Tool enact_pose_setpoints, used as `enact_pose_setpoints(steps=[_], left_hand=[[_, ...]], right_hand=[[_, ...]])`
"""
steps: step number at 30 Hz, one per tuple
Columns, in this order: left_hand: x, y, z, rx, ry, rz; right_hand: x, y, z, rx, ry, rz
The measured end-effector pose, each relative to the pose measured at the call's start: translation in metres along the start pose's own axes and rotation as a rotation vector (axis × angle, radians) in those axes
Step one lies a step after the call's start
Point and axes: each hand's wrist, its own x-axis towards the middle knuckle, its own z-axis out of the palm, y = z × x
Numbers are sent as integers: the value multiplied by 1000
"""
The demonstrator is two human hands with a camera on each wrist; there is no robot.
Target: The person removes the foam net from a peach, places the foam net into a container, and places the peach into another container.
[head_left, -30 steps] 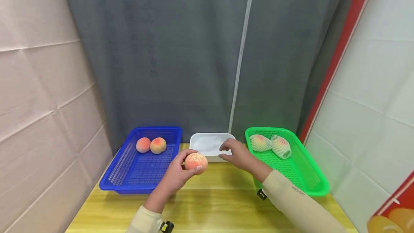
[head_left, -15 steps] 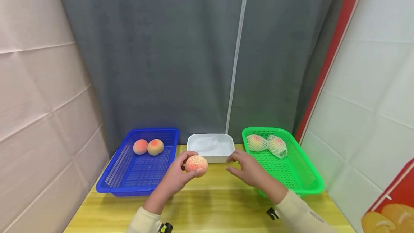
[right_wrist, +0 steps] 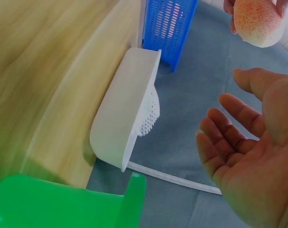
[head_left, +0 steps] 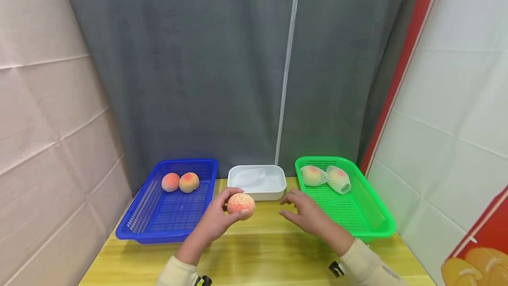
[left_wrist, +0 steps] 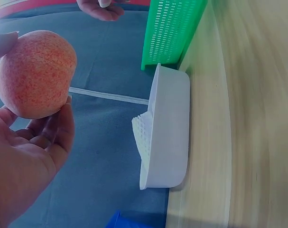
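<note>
My left hand grips a peach between thumb and fingers above the wooden table, in front of a white tray. The peach shows speckled red and yellow skin in the left wrist view. To its right, my right hand hovers with loosely bent fingers and holds nothing, as the right wrist view confirms. White foam netting lies in the tray, and its meshed edge sticks up over the rim in the right wrist view.
On the left stands a blue basket with two bare peaches. A green basket on the right holds two peaches in foam nets. A grey curtain hangs behind the table.
My right hand has drawn back from over the white tray, toward me and to the right. The left hand keeps its grip on the peach. The head view has shifted slightly.
</note>
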Motion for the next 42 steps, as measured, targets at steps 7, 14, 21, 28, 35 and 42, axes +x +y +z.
enact_pose_setpoints(steps=[7, 14, 21, 28, 35, 42], left_hand=[[0, 6, -15, 71, -28, -17], [5, 5, -58, 189, -38, 11], [14, -4, -101, 289, -34, -6], [21, -23, -139, 367, -19, -48], [29, -39, -176, 510, 47, -137], [35, -45, -203, 561, 75, -196]], right_hand=[[2, 3, 5, -1, -22, 8], [1, 7, 10, -6, -25, -37], [0, 10, 11, 14, -60, 8], [0, 12, 13, 37, -87, 24], [0, 14, 13, 49, -101, 39], [-1, 16, 13, 58, -96, 29]])
